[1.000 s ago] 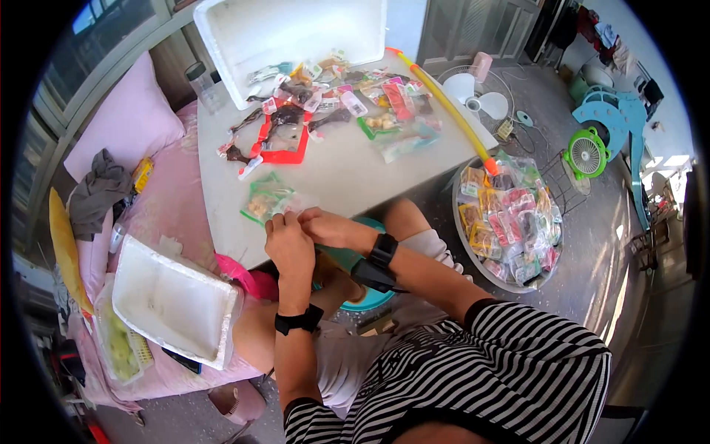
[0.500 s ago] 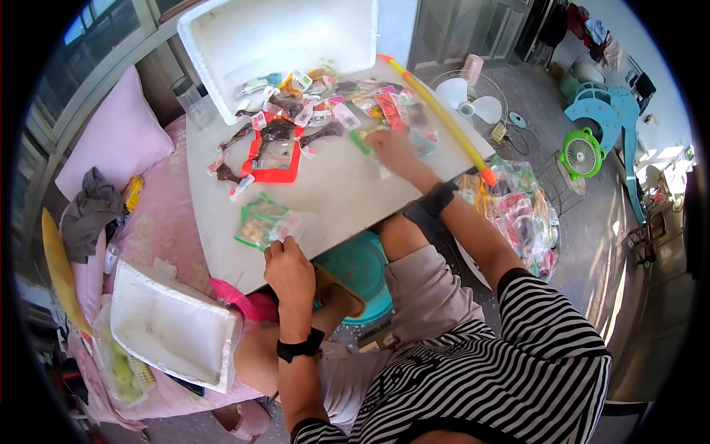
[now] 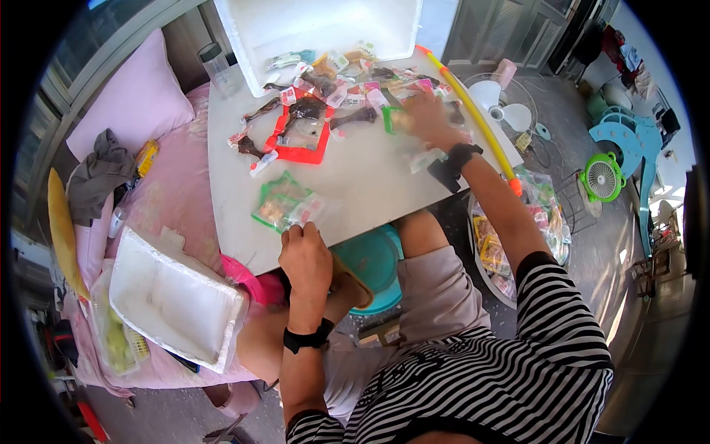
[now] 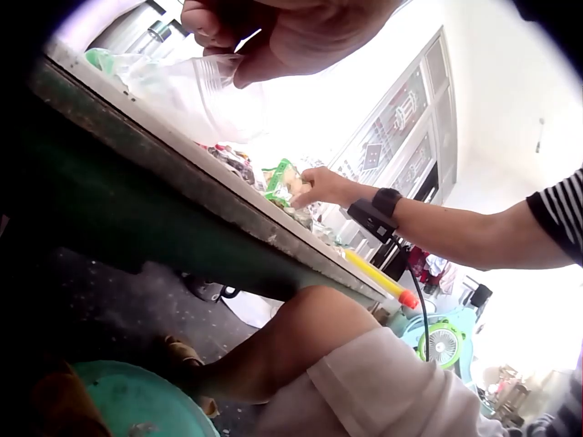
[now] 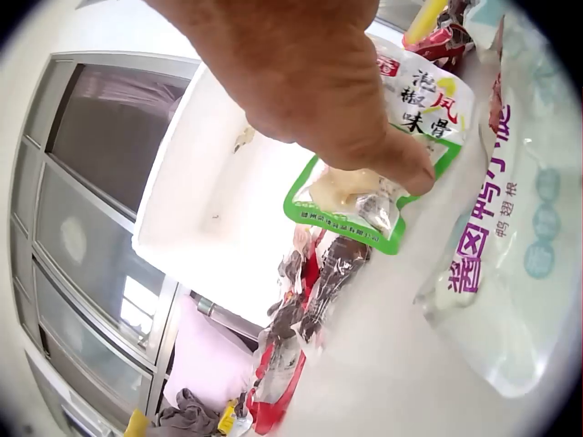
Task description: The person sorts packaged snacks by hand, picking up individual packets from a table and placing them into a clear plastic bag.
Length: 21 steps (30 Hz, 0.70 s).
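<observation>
My left hand (image 3: 306,257) pinches the clear end of a green-edged snack bag (image 3: 275,205) at the table's front edge. Pale pieces show inside that bag. Its see-through plastic (image 4: 196,91) hangs from the fingertips in the left wrist view. Farther off on the right, my right hand (image 3: 429,122) grips a smaller green-bordered snack packet (image 5: 342,214) with a white printed top. In the right wrist view the thumb lies across the packet's front. A clear bag with purple print (image 5: 496,273) is beside it.
Dark vacuum-packed meat pieces (image 3: 307,111) and a red-framed packet (image 3: 305,154) lie on the table (image 3: 355,185). A white foam box (image 3: 318,29) stands behind. A yellow tube (image 3: 473,111) runs along the right edge. A round tub (image 3: 488,277) of packets stands beyond. Another foam box (image 3: 177,296) sits left.
The right hand has left the left hand's side and reached across to the green-bordered packet at the far right. The left hand keeps its pinch on the snack bag. The head view has shifted slightly.
</observation>
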Tool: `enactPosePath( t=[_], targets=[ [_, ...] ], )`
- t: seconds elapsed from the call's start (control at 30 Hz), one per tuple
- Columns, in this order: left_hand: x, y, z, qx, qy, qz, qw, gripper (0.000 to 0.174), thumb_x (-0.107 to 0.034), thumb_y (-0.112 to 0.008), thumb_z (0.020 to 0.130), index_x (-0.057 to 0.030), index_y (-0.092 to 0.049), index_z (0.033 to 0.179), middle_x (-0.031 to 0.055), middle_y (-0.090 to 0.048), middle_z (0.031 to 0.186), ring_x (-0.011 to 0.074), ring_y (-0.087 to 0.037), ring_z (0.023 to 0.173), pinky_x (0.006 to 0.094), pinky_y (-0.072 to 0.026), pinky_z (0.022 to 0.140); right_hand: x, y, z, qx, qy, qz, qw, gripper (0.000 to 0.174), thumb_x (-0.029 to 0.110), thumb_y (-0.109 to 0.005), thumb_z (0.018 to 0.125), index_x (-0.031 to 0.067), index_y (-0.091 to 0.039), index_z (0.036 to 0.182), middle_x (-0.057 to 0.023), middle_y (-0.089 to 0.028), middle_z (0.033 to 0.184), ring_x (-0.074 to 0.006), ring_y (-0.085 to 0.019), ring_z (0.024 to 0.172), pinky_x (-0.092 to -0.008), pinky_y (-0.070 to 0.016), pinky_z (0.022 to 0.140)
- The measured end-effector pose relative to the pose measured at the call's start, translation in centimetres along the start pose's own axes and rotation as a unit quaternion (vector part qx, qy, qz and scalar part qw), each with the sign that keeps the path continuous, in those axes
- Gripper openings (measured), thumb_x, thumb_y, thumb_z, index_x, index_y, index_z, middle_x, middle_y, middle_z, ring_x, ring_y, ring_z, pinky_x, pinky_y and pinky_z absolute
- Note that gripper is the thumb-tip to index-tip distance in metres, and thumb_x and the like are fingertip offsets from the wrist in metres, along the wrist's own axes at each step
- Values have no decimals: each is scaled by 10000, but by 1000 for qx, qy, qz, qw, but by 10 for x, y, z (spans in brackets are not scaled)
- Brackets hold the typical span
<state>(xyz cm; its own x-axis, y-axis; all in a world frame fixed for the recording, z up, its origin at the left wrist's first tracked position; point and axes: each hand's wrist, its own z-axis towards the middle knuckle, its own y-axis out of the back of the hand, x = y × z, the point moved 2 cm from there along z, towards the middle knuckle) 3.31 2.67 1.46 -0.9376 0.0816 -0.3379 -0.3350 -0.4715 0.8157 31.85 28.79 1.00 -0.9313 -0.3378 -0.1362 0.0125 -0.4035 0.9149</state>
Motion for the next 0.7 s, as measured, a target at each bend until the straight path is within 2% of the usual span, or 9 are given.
enactPosePath(
  t=[0.07,0.1,0.17,0.27,0.33,0.4,0.5,0.6,0.7],
  targets=[
    [0,-1,-1,1,3,-1,1000,63,-30,-624,749,-17,-595,803,155,-578,757,358,-578,745,443,-480,599,2,3,-4,-158,98,-14,982,439,319,-743,694,20,-586,975,-154,-599,1019,-303,-527,1035,-428,-434,847],
    [1,-2,-1,0,4,-2,1000,58,-33,-625,749,-17,-595,796,156,-578,754,358,-579,746,444,-480,601,12,17,-6,-107,31,60,992,442,330,-750,691,14,-582,951,-157,-605,969,-296,-550,963,-402,-448,799],
    [1,-1,-1,-7,3,-10,1000,45,-41,-624,753,-15,-591,768,158,-579,743,360,-580,748,451,-480,610,49,75,-21,4,-104,202,974,456,353,-765,686,1,-572,902,-164,-619,870,-283,-596,819,-351,-476,703],
    [2,1,0,-9,3,-8,1000,42,-40,-623,754,-12,-593,763,159,-582,742,360,-581,746,455,-480,613,92,115,-59,38,-59,372,926,462,378,-765,706,-6,-556,855,-134,-612,770,-219,-594,677,-328,-471,605],
    [5,1,0,-21,3,-16,1000,64,-40,-624,757,-17,-626,816,157,-588,749,358,-586,757,454,-482,623,113,107,-91,150,-5,539,829,417,341,-751,746,0,-576,909,-86,-611,803,-141,-575,738,-311,-464,628],
    [8,0,0,-42,4,-30,999,107,-41,-625,756,-23,-646,859,157,-590,755,356,-589,766,452,-484,630,136,113,-123,188,95,592,778,368,282,-737,774,13,-596,982,-34,-614,831,-94,-562,761,-279,-463,626],
    [10,1,-1,-54,-1,-40,998,154,-46,-626,758,-26,-661,906,156,-593,764,354,-592,779,447,-488,638,153,84,-157,342,8,710,616,408,243,-716,791,18,-580,1103,-2,-611,960,-58,-530,807,-230,-441,703],
    [6,4,-1,-48,-10,-27,998,171,-47,-626,753,-24,-660,919,154,-596,773,348,-593,779,442,-490,634,160,75,-158,360,0,706,610,378,204,-708,796,18,-599,1106,6,-622,951,-56,-536,795,-233,-449,684],
    [8,2,0,-55,-35,-10,998,182,-44,-626,746,-26,-652,925,150,-590,776,343,-588,768,439,-490,627,167,98,-143,415,24,647,639,280,158,-692,804,9,-630,1033,14,-625,878,-52,-546,780,-234,-453,656]
  ],
)
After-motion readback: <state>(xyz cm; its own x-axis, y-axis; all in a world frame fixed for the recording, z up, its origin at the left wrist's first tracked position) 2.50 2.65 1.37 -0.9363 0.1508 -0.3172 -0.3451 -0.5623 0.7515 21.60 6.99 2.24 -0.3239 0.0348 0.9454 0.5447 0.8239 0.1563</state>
